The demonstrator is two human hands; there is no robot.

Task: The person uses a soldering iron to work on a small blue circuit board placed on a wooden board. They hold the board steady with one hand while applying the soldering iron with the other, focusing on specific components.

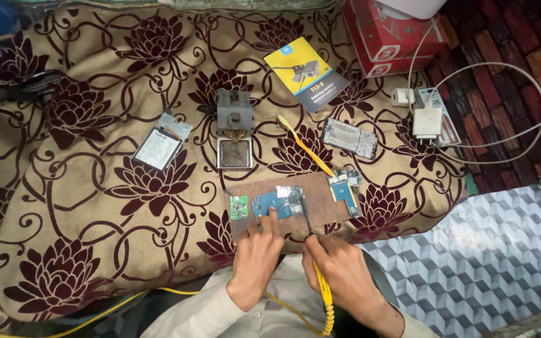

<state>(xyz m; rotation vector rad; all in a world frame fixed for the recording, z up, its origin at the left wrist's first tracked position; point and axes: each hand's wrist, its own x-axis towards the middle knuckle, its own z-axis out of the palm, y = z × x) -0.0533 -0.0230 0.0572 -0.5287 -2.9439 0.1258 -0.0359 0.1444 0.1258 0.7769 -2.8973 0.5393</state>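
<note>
My left hand (255,256) rests on the near edge of a brown work board (320,213), with a fingertip pressing a blue circuit board (269,205). My right hand (339,266) grips a yellow-handled soldering iron (322,285); its dark tip reaches up to the metal shield on that circuit board. A small green board (239,206) lies left of it, and another blue board (345,191) sits at the board's right end.
A yellow toothbrush (305,147) lies above the board. Behind it stand a grey iron stand with sponge tray (234,131), a phone battery (158,148), a phone frame (349,138), a yellow-and-blue leaflet (305,74), a red box (396,37) and white chargers (427,119) with cables.
</note>
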